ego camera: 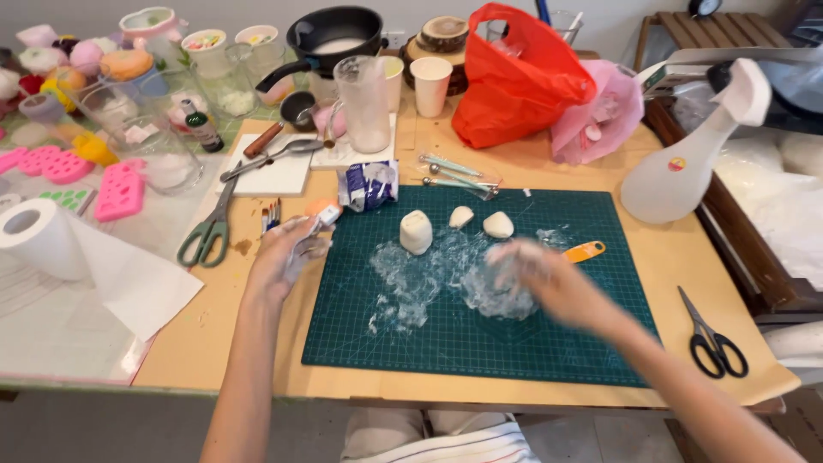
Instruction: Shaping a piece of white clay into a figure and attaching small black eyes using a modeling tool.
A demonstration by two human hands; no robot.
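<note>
A person's left hand (287, 253) pinches a small white-capped tube (326, 218) at the left edge of a dark green gridded cutting mat (514, 343). The right hand (536, 274), blurred, rests on crumpled clear plastic film (429, 279) mid-mat; whether it grips cannot be told. The film looks light, limp and clingy, best lifted by a loose edge. 3 soft white clay lumps (416, 231) sit just behind. Open mat lies nearer the person; black scissors (711, 339) lie well right.

A home craft table: green cutting mat (480, 343), scissors (206, 230), pink silicone moulds (120, 190) (clutter everywhere).
</note>
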